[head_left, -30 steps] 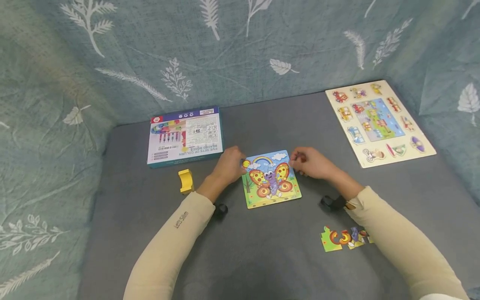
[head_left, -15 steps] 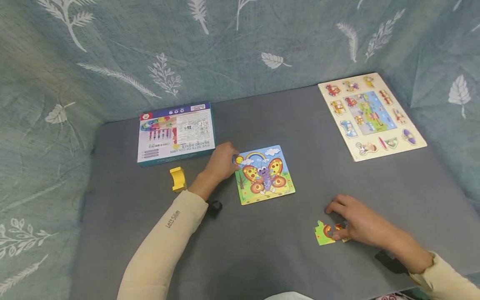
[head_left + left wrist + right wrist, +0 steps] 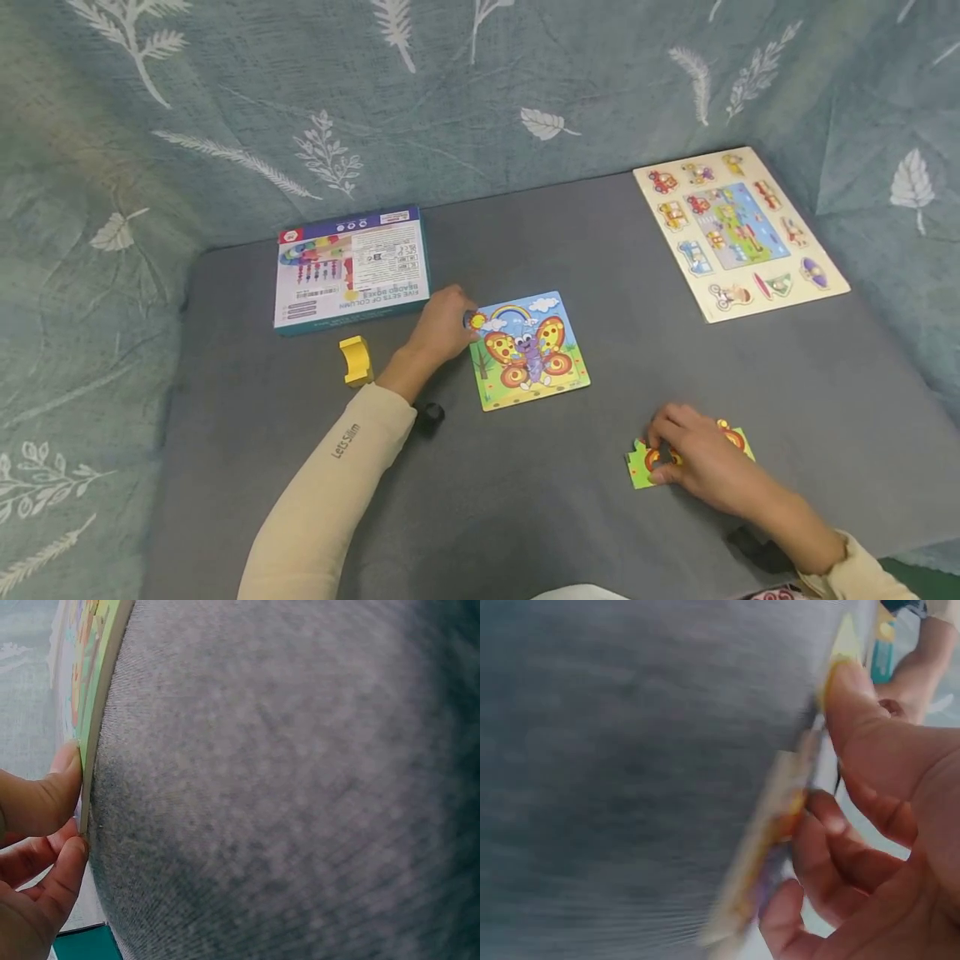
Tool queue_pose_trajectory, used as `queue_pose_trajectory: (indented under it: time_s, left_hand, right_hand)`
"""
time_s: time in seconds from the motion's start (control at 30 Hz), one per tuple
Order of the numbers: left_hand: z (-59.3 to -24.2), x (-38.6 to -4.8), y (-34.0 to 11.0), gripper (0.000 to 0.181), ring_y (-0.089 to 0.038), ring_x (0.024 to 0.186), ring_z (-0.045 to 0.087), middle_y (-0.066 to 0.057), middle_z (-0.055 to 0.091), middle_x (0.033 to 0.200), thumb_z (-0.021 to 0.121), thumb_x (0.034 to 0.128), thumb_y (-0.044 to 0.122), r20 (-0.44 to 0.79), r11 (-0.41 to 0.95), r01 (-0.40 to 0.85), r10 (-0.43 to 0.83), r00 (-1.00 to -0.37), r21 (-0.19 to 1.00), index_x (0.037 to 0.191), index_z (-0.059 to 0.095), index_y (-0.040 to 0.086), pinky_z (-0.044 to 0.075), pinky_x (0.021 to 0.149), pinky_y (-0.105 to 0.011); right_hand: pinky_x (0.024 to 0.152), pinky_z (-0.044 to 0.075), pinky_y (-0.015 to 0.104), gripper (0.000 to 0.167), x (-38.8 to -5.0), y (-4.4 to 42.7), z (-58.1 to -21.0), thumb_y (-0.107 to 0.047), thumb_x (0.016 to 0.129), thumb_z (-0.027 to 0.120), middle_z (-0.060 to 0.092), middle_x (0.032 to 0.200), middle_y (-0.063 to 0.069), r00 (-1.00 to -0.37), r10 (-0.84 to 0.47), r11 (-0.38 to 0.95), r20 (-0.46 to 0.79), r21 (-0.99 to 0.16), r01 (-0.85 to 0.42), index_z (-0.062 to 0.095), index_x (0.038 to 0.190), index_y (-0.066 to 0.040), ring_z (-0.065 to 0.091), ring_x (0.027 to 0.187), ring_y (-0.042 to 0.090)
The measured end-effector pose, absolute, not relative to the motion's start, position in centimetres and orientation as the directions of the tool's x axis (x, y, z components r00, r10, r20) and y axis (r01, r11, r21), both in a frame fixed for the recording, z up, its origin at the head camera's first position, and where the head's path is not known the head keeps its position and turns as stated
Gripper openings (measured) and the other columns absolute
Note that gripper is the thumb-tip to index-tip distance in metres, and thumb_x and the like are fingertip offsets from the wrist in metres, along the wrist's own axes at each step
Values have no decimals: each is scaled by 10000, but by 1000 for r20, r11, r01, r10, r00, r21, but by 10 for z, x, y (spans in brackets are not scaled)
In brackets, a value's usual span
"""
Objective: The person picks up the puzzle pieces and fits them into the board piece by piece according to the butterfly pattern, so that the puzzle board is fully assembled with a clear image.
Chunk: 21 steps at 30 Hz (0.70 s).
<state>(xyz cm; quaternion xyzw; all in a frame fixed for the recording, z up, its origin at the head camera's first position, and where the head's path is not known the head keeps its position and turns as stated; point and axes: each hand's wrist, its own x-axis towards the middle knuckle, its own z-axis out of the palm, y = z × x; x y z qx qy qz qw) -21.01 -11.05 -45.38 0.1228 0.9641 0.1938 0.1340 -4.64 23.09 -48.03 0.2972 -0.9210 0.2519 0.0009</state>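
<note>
On the dark grey cloth lies a square butterfly jigsaw puzzle board [image 3: 528, 354]. My left hand [image 3: 442, 321] pinches its upper left corner; in the left wrist view the thumb [image 3: 56, 791] lies over the board's edge, with fingertips at the corner. My right hand [image 3: 697, 454] curls over loose jigsaw pieces, its thumb and fingers around a piece. A green piece [image 3: 638, 468] shows left of that hand, and a piece with red and yellow [image 3: 740, 439] at its far side. In the right wrist view the thumb [image 3: 847, 690] touches a yellow-green piece; the pieces there are blurred.
A flat cardboard box [image 3: 352, 271] lies at the back left, with a yellow arched block [image 3: 356, 361] in front of it. A wooden knob puzzle [image 3: 738, 237] with vehicle shapes lies at the back right. A patterned curtain [image 3: 450, 100] hangs behind.
My right hand has left the board's right side, moved down and right to the loose pieces, and curled over them. My left hand has stayed at the board's corner. The view has shifted slightly.
</note>
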Motion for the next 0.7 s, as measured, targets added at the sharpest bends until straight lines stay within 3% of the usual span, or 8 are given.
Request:
queue_pose_trajectory:
  time_s: [0.07,0.2,0.3,0.43,0.7]
  left_hand:
    - [-454,-210,-111,414,-293,1064,588,-153,621,1120,797,778,122,-212,894,186,291,-933,408,1147,683,-25,489,957,-399]
    - [-455,-210,-110,397,-289,1061,588,-148,624,1113,803,769,117,-212,894,185,290,-933,409,1123,695,-25,486,960,-394]
    - [-456,-210,-111,397,-284,1059,585,-144,627,1108,807,763,123,-211,898,190,291,-933,397,1118,699,-21,480,964,-388]
    - [-456,-209,-111,396,-283,1049,588,-146,629,1101,806,764,126,-201,899,197,292,-935,392,1119,700,-17,482,953,-387]
    - [-454,-208,-112,389,-267,1008,605,-137,636,1063,810,759,121,-183,899,204,292,-939,387,1105,704,-20,501,910,-368]
  right_hand:
    - [566,365,164,375,-53,225,-474,-235,664,825,441,731,-160,-828,-556,683,74,-528,-505,475,795,-207,403,629,-46]
    - [514,392,162,246,-76,200,-459,-124,830,722,455,662,-161,-825,-564,645,33,-607,-464,483,823,-184,414,542,-66]
    - [570,428,193,175,-101,169,-452,-121,842,724,539,695,-131,-816,-573,592,78,-649,-478,554,862,-160,476,622,-22]
    - [602,455,216,115,-132,127,-446,-128,856,711,609,733,-75,-815,-578,538,32,-736,-411,604,898,-138,533,662,15]
    - [555,415,218,111,-158,81,-453,-71,812,708,577,671,-34,-804,-590,539,-79,-780,-319,603,835,-100,492,594,60]
